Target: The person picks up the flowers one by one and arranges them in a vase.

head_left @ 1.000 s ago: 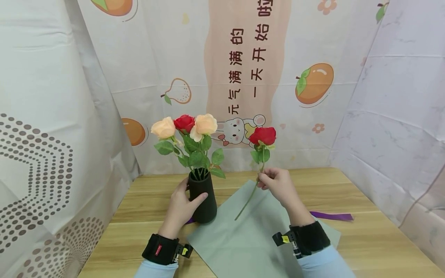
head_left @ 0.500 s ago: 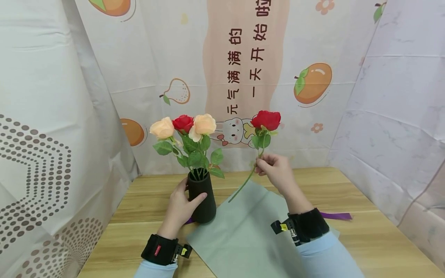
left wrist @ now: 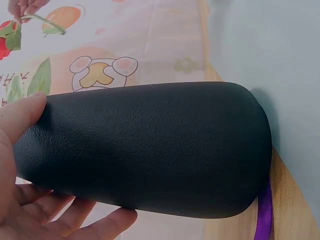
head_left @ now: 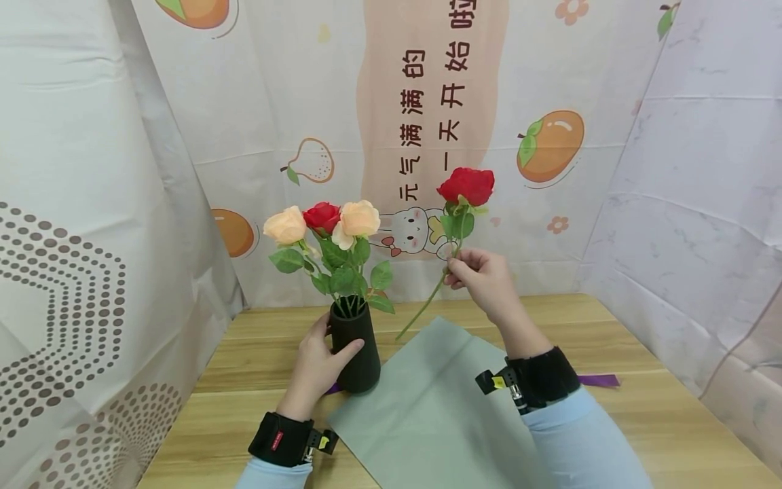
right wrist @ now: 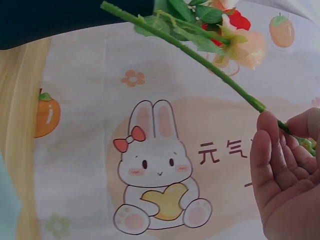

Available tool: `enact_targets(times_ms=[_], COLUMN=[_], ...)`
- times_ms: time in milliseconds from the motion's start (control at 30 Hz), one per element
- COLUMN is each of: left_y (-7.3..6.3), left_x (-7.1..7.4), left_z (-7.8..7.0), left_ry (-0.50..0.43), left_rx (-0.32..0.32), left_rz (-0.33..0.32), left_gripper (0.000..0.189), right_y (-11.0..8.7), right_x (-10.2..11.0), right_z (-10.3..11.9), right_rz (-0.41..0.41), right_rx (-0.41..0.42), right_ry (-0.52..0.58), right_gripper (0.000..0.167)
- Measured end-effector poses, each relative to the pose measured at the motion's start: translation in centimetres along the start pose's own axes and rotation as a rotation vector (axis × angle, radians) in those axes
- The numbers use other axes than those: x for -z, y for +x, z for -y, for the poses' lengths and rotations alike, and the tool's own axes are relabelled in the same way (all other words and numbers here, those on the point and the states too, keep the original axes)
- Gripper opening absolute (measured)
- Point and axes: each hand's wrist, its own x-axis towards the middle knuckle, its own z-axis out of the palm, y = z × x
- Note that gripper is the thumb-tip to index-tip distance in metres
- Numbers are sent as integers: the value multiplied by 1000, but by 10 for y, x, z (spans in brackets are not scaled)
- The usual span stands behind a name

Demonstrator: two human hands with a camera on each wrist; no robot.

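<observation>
My left hand (head_left: 319,367) grips a black vase (head_left: 360,353), thumb on the near side and fingers around the far side, as the left wrist view shows. Two peach roses (head_left: 359,219) and a red rose (head_left: 322,216) stand in the vase with their green leaves. To the right, my right hand (head_left: 487,280) pinches the green stem of another red rose (head_left: 466,187) between thumb and fingertips. That rose is held up in the air, bloom upward, and its bare stem end (right wrist: 112,10) slants down toward the vase.
Beside the vase, a grey-green sheet of paper (head_left: 427,407) lies on the wooden table (head_left: 244,353). A purple ribbon (head_left: 600,380) shows at the right, and a bit of purple (left wrist: 264,215) by the vase's base. A printed curtain (head_left: 256,102) hangs behind.
My right hand has lifted the single red rose higher, its stem end swinging left and up away from the paper. The left hand and the vase stay in place.
</observation>
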Motion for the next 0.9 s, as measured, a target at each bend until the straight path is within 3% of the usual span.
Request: enact_targets(times_ms=[433,900], left_y=[0,0], left_x=[1,1], left_z=[-1,-2], left_ry=[-3,7], left_rx=[6,4], left_rz=[2,1], left_gripper=[79,79], right_y=[13,19], right_x=[-1,-12], right_z=[26,36], right_rz=[18,22], right_rx=[29,53], right_ry=[12,74], right_gripper=[24,21])
